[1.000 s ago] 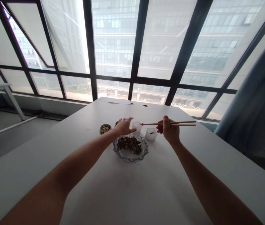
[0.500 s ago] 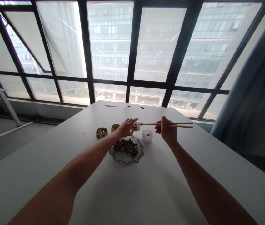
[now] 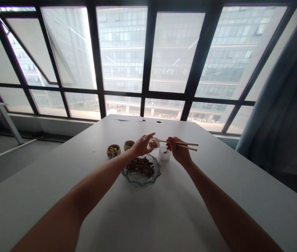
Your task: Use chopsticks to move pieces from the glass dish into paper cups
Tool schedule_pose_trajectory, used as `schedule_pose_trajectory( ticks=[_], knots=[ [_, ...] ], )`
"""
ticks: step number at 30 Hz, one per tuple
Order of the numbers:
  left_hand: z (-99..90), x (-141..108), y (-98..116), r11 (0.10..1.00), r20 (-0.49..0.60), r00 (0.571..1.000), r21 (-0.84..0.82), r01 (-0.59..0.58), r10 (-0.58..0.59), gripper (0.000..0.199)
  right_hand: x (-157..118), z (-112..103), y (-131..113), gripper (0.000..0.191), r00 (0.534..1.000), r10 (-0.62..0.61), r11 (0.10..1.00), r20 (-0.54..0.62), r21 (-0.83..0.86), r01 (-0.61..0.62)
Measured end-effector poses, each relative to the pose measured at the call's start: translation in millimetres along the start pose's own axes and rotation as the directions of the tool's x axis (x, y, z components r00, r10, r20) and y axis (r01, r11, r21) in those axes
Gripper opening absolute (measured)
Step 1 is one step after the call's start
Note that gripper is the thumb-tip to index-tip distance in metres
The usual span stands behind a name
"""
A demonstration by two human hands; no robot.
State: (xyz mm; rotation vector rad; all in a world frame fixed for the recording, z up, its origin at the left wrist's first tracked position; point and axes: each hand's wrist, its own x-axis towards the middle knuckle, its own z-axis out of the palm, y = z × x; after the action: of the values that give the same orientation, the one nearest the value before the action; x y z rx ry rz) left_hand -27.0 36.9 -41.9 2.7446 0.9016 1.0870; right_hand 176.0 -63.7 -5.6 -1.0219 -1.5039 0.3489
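Observation:
My right hand is closed around a pair of wooden chopsticks. Their thin tips point left and reach over a small white cup with brown nut pieces in it. Fingers and thumb of my left hand curve round the left side of this cup. Below the hands is a scalloped glass bowl, holding long dark brown pieces heaped toward its far side; my left forearm passes over its left edge. Just right of the bowl stands a white translucent container with something dark inside.
Left of my left hand are a round pot with dark characters, containing pale nuts, and a second similar pot. Paper sheets lie at the far end of the white table. A blue curtain hangs at right.
My right hand has moved left, carrying the chopstick tips from the cup's right side to over it. A small brown bit at the tips no longer shows there. The cup looks less tilted toward me.

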Motion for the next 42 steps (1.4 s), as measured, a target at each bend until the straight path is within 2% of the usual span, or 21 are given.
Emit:
schedule_pose_trajectory(
  ticks=[3,5,6,8,11,15,18,21,25,28,32,35,42],
  knots=[
    [1.0,4.2,-0.8,0.996,0.040,0.996,0.033,0.084,-0.085,0.086,2.0,-2.9,-8.7,0.061,0.993,0.009,0.999,-0.116,0.035,-0.005],
    [1.3,7.5,-1.5,0.985,0.097,0.982,0.064,0.159,-0.164,0.084,3.6,-6.9,-18.5,0.063,0.990,0.050,0.996,-0.133,0.074,-0.040],
    [1.5,9.2,-1.7,0.977,0.130,0.970,0.083,0.195,-0.205,0.083,4.2,-8.7,-23.7,0.064,0.992,0.077,0.993,-0.096,0.092,-0.068],
    [1.9,12.1,-1.9,0.960,0.179,0.946,0.121,0.251,-0.270,0.081,4.4,-10.8,-32.7,0.067,0.989,0.133,0.985,0.065,0.104,-0.140],
    [0.9,14.5,-1.9,0.945,0.200,0.927,0.157,0.288,-0.316,0.079,1.4,-7.2,-40.4,0.070,0.929,0.187,0.973,0.320,0.067,-0.219],
    [-10.2,8.6,-3.2,0.941,0.186,0.930,0.183,0.284,-0.317,0.076,-5.7,5.3,-40.4,0.066,0.886,0.147,0.983,0.440,0.035,-0.181],
    [-28.3,-8.5,-9.3,0.947,0.119,0.952,0.190,0.258,-0.283,0.065,-9.6,13.3,-37.6,0.062,0.873,0.115,0.989,0.474,0.026,-0.144],
    [-50.5,-38.2,-22.5,0.943,-0.009,0.960,0.188,0.275,-0.278,0.053,-12.3,18.7,-34.6,0.059,0.859,0.086,0.993,0.504,0.029,-0.117],
    [-76.0,-84.7,-45.1,0.915,-0.179,0.927,0.182,0.360,-0.329,0.046,-16.9,24.3,-30.8,0.053,0.822,0.051,0.996,0.567,0.033,-0.085],
    [-87.5,-110.6,-56.7,0.893,-0.221,0.898,0.161,0.419,-0.381,0.045,-20.3,27.2,-29.7,0.051,0.810,0.052,0.996,0.584,0.027,-0.084],
    [-93.9,-126.6,-59.6,0.885,-0.227,0.886,0.151,0.442,-0.404,0.046,-22.1,28.9,-29.5,0.053,0.811,0.087,0.992,0.578,0.028,-0.127],
    [-94.8,-133.5,-57.7,0.877,-0.225,0.875,0.128,0.463,-0.429,0.053,-21.7,29.1,-29.0,0.059,0.832,0.130,0.985,0.540,0.029,-0.172],
    [-86.0,-153.0,-59.1,0.817,-0.203,0.793,-0.084,0.570,-0.574,0.088,-19.8,27.9,-31.3,0.067,0.866,0.200,0.966,0.459,0.057,-0.253]
  ],
)
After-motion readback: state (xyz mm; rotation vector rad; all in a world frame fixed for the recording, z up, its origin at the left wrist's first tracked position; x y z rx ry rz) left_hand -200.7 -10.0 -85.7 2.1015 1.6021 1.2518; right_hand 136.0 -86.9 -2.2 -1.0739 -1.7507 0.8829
